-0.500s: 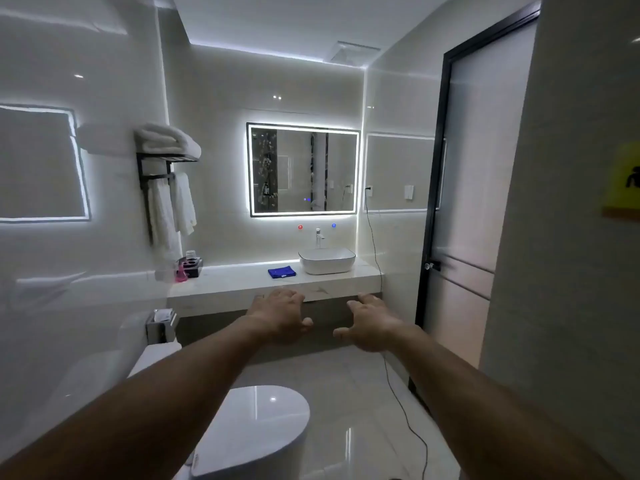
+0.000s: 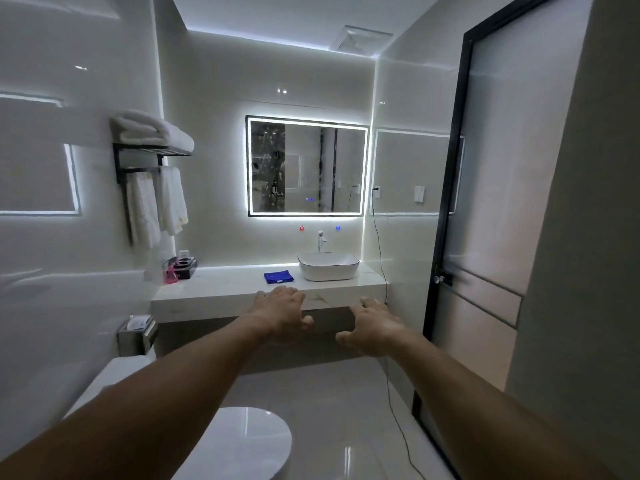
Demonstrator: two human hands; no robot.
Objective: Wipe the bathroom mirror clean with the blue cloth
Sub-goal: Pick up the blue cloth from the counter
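A folded blue cloth (image 2: 278, 276) lies on the white counter (image 2: 221, 289), just left of the basin. Above it a rectangular mirror (image 2: 307, 167) with a lit white border hangs on the far wall. Both my arms stretch forward at mid-height. My left hand (image 2: 282, 315) hovers palm down in front of the counter edge, below the cloth, fingers loosely spread and holding nothing. To its right, my right hand (image 2: 375, 329) is held the same way, also with nothing in it. Neither hand touches the cloth or the counter.
A white basin (image 2: 328, 266) with a tap stands at the counter's right end. A toilet (image 2: 242, 441) sits low on the left, a towel rack (image 2: 152, 157) hangs on the left wall, and a black-framed door (image 2: 485, 202) stands on the right. A black cable (image 2: 388, 358) runs down to the floor.
The view has come closer to the counter and mirror. Both hands stay outstretched with nothing in them, in much the same pose.
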